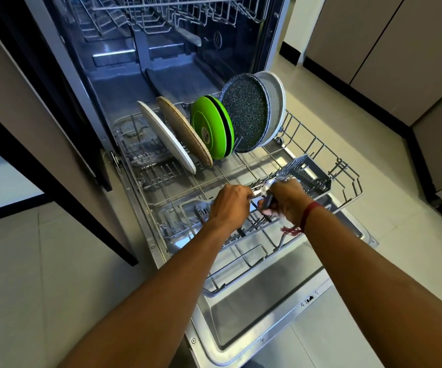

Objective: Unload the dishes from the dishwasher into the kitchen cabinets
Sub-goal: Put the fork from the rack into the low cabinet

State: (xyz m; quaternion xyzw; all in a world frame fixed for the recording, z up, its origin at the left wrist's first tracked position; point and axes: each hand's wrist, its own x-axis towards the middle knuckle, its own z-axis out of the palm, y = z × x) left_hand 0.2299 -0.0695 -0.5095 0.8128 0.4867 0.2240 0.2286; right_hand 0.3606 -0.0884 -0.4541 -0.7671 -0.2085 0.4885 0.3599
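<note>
The dishwasher's lower rack (pixel 344 171) is pulled out over the open door (pixel 254 314). Plates stand on edge at its back: a white plate (pixel 165 138), a beige plate (pixel 185 131), a green plate (pixel 208 126), a dark speckled plate (pixel 246 112) and a grey plate (pixel 275 102). My right hand (pixel 287 199) grips a bundle of metal cutlery (pixel 286 172) with its fork tines pointing away over the rack. My left hand (pixel 230 204) pinches a metal piece right beside that bundle. More cutlery (pixel 201 209) lies in the rack under my left hand.
The upper rack (pixel 188 11) sits pushed in at the top. A cabinet panel (pixel 42 134) stands at the left, and more cabinets (pixel 400 49) line the right wall. Pale floor tiles (pixel 55 274) surround the open door.
</note>
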